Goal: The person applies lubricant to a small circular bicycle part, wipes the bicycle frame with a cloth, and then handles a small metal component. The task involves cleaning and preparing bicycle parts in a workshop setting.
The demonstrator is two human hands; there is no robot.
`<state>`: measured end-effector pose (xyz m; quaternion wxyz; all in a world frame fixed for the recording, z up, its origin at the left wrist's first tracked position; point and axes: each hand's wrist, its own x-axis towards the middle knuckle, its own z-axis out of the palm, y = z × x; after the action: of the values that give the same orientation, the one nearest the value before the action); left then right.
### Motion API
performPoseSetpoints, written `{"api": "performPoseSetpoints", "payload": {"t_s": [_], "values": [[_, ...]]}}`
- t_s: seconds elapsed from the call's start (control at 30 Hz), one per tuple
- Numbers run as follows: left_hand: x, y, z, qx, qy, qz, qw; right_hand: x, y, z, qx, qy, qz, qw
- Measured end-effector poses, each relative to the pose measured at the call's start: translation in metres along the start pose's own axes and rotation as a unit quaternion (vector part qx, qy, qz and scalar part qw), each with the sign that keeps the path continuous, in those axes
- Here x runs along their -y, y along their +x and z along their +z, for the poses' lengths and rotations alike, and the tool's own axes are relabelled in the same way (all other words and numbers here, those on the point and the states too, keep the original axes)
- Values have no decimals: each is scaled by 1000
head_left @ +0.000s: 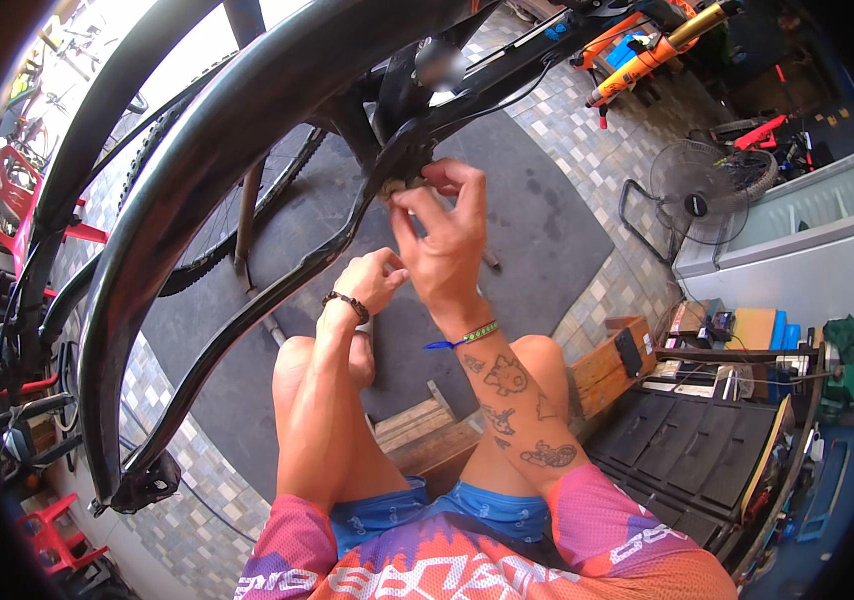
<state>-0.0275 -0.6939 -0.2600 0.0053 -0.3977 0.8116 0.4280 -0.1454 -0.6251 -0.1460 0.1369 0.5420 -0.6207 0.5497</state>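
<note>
From where I watch, the black bike frame (pixel 207 130) is in front of the person, up and to the left, over the dark mat (pixel 547 210). The right hand (pixel 447 240) is nearer its joint (pixel 405 150), pinching a small pale thing (pixel 394 188) right there. The left hand (pixel 365 280) is just below, fingers curled; I can't tell if it holds anything. The frame's thin tube (pixel 272 293) runs long, slanting from low left up to the right, pointing at the right fingertips.
</note>
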Motion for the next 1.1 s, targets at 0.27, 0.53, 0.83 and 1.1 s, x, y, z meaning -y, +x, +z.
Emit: {"api": "performPoseSetpoints", "payload": {"t_s": [0.27,0.53,0.83,1.1], "values": [[0,-3,0,-21,-34,22,999,-11,3,-8,-83,58,76,992],[-2,0,2,-8,-39,16,999,-35,17,-13,-16,5,-107,994],[-1,0,6,-13,-32,9,999,-50,-9,-1,-1,361,381,851],[1,1,6,-18,-21,17,999,-37,12,-8,-15,219,237,946]]}}
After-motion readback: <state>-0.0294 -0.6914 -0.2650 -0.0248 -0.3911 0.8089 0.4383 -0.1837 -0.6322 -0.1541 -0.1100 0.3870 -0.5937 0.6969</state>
